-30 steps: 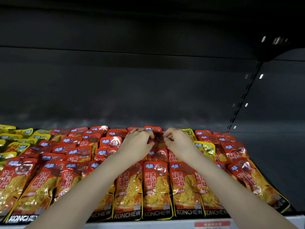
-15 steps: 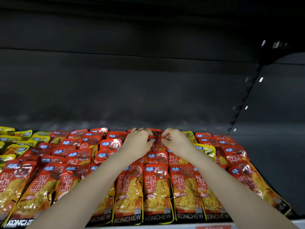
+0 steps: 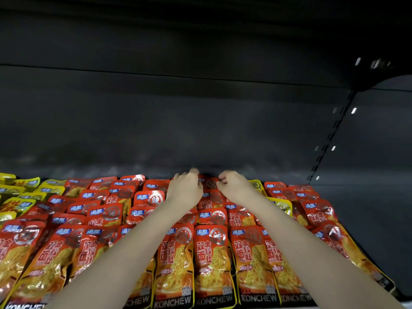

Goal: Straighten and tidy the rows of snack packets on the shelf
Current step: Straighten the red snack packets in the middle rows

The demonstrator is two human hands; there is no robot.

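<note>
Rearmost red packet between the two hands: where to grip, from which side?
Pinch the red packet by its top seal's two corners, reaching over from the front. It lies flat, lower part tucked under the next packet, so only that strip is free.

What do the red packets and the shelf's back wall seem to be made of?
The packets: likely thin plastic or foil film, glossy; light glints on them and the surface crinkles. The back wall: probably painted metal, dark and matte; flat, with a straight seam, though dim light leaves it open.
</note>
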